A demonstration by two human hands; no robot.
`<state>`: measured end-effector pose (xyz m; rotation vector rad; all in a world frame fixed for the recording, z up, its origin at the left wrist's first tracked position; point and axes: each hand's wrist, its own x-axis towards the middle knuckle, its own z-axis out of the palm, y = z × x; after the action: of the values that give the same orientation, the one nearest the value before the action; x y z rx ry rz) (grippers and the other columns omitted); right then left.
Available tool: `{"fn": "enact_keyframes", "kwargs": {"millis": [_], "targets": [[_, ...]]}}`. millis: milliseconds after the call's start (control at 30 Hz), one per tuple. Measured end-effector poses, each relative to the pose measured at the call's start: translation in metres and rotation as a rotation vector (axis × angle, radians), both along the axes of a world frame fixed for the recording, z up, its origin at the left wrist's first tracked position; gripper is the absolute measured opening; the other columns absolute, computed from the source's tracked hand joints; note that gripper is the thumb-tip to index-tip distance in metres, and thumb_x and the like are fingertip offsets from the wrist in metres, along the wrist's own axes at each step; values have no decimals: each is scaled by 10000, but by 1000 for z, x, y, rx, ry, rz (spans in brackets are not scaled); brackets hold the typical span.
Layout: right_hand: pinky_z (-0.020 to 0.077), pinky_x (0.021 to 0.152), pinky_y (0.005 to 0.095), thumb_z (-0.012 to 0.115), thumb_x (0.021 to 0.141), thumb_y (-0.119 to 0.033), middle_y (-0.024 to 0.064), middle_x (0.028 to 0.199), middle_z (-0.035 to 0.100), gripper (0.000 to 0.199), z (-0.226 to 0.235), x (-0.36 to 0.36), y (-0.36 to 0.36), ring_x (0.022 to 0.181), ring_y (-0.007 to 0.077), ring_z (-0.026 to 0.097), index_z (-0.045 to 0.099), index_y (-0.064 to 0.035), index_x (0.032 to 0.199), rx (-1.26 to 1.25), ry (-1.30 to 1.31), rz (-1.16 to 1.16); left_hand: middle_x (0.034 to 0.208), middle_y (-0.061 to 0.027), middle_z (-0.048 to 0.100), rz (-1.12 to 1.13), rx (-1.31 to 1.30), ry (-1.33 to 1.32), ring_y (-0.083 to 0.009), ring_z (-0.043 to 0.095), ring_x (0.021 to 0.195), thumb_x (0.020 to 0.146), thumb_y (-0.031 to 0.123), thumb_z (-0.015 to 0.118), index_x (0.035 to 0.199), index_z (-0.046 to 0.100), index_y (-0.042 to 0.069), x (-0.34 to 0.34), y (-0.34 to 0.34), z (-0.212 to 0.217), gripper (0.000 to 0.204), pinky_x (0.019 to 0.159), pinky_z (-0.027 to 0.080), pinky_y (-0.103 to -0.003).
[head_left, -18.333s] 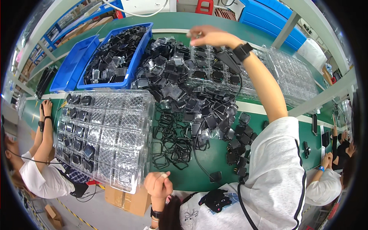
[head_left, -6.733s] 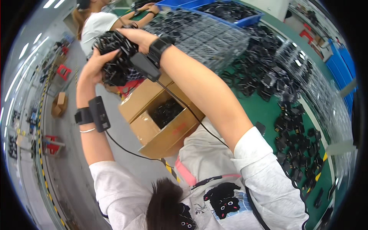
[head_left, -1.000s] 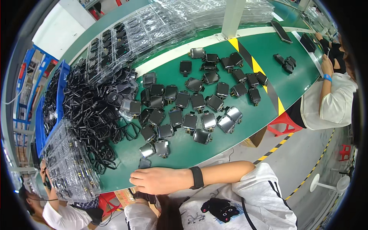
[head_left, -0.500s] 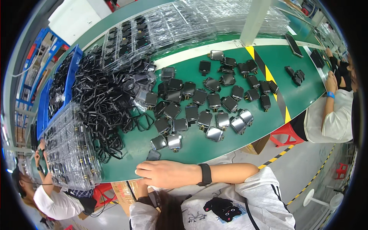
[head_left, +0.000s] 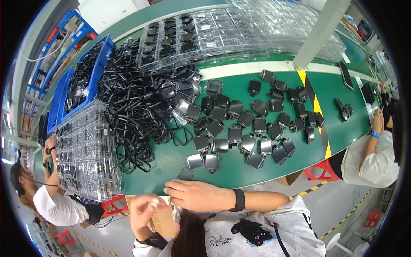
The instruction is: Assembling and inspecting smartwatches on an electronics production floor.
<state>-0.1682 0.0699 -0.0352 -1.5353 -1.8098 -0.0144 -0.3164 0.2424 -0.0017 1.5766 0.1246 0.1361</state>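
My right hand (head_left: 200, 196) lies along the near table edge with its fingers stretched out leftward, and nothing shows in it. My left hand (head_left: 144, 210) is raised just off that edge, its fingers bent and smeared by motion. A whitish spot shows at its fingertips; I cannot make out what it is. Closest to my right fingers is a small dark flat piece (head_left: 186, 173) on the table. Beyond it lie two watch-like modules with glossy square faces, one silvery module (head_left: 195, 160) and another module (head_left: 212, 162). Several similar dark modules (head_left: 235, 134) spread across the green table.
A heap of thin black frames (head_left: 128, 98) covers the left side, beside a blue bin (head_left: 96, 70). Clear plastic trays (head_left: 87, 158) stack at near left, others (head_left: 209, 32) behind. A post (head_left: 321, 34) rises at the back. People sit left (head_left: 55, 201) and right (head_left: 372, 154).
The whole view has shifted, so the table sits further right and lower. My left hand, mostly hidden behind the right before, has come out to the left. My right hand stays at the edge.
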Motion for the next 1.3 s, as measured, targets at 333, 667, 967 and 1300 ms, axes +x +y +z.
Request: {"fn": "enact_keyframes", "kwargs": {"millis": [333, 667, 967, 1300], "targets": [[473, 913, 368, 591, 764, -19, 124, 1123, 566, 242, 19, 8, -21, 1137, 284, 526, 598, -14, 1006, -96, 359, 63, 689, -63, 555, 584, 28, -131, -84, 439, 530, 951, 127, 496, 829, 537, 19, 49, 7, -34, 168, 474, 326, -204], [494, 838, 403, 639, 796, -94, 124, 1138, 560, 223, 136, 125, -16, 1009, 306, 582, 609, -41, 1010, -288, -27, -234, 747, -49, 560, 538, -33, -108, -64, 451, 541, 944, 136, 498, 834, 564, 16, 49, 15, -34, 176, 469, 310, -188], [438, 931, 392, 628, 813, -99, 148, 1231, 519, 242, 88, 256, 104, 1072, 333, 514, 630, 39, 1012, -498, -297, -490, 819, -44, 547, 444, -215, -102, -84, 520, 641, 940, 114, 492, 866, 561, 12, 44, 21, -33, 143, 510, 348, -178], [447, 952, 395, 571, 851, -105, 179, 1250, 553, 227, 149, 210, 64, 1113, 366, 553, 620, 7, 1042, -370, -47, -200, 816, -83, 595, 345, -244, -129, -108, 511, 632, 937, 93, 500, 900, 581, -7, 50, 29, -30, 134, 568, 405, -229]]}}
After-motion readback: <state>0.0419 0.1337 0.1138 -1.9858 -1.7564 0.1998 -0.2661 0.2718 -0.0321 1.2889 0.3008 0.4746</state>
